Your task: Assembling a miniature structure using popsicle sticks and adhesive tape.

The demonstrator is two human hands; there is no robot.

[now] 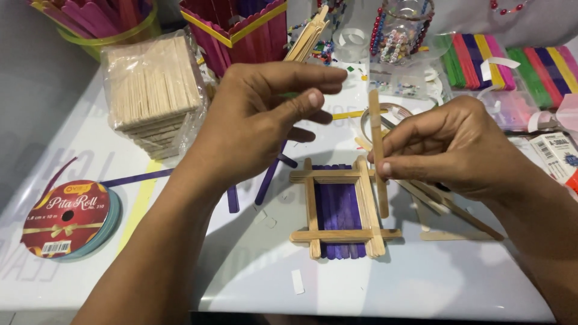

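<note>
A small frame of plain wooden craft sticks (pixel 312 207) stacked log-cabin style around a purple stick floor (pixel 337 207) lies on the white table. My right hand (pixel 454 147) pinches one plain wooden stick (pixel 378 156) upright just above the frame's right side. My left hand (pixel 259 114) hovers above and left of the frame, thumb and fingers pinched together around something small and greenish that I cannot make out.
A wrapped bundle of plain sticks (pixel 153 90) stands at back left, cups of coloured sticks (pixel 238 27) behind it. A ribbon roll (pixel 67 218) lies at left. Loose purple sticks (pixel 271 174), bead jars (pixel 400 30), coloured stick packs (pixel 512 60) and a tape roll (pixel 391 111) crowd the back.
</note>
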